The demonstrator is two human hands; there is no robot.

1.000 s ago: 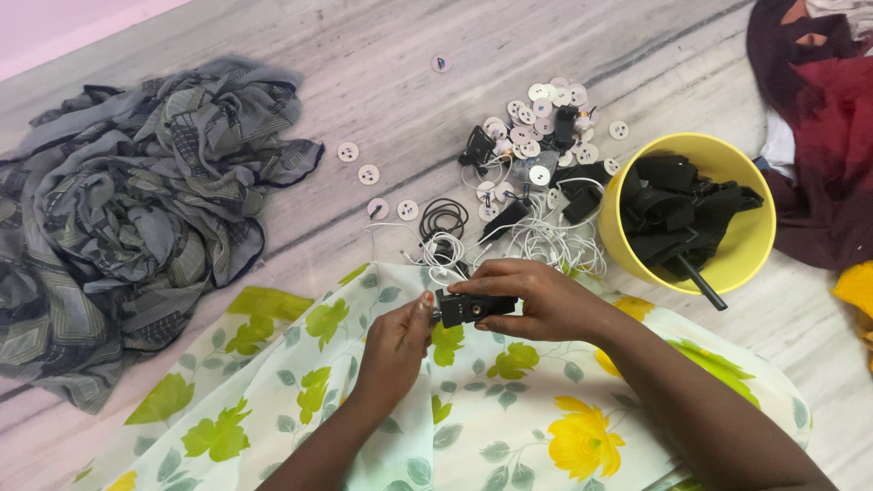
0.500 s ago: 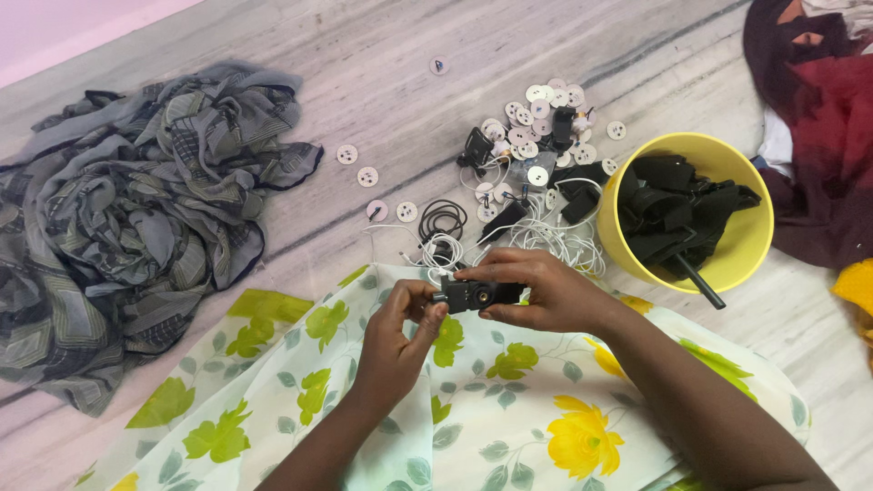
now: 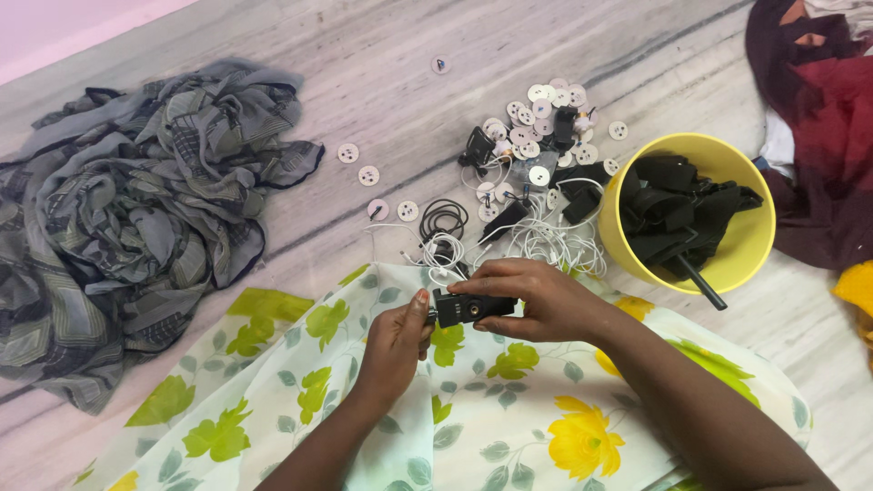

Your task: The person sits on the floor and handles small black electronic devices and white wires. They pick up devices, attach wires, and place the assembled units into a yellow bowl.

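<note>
1. Holding a small black plastic part (image 3: 471, 307) over the lap, the right hand (image 3: 536, 300) has its fingers closed around the part's right end and top, clamped on it.
2. The left hand (image 3: 398, 338) meets the part's left end, thumb and fingertips pinched together against a small pale piece there; whether they grip that piece or only press on it I cannot tell.
3. The part sits just above the flowered green and yellow cloth (image 3: 473, 427), near the middle of the scene, a little nearer than the heap of white discs (image 3: 544, 118) and thin white cords (image 3: 546, 241).
4. Judging by its look, the part is light, rigid and smooth, so it could slip or twist; a firm hold on its long flat sides seems best, leaving the left end free.
5. The cloth beneath is soft and would catch a dropped piece.
6. Room is tight on the far side, where cords and black pieces lie just beyond the hands.
7. A yellow bowl (image 3: 750, 241) of black straps stands near on the right; a grey crumpled cloth (image 3: 127, 218) lies well apart on the left.
8. Bare marble floor (image 3: 364, 73) lies further off.
</note>
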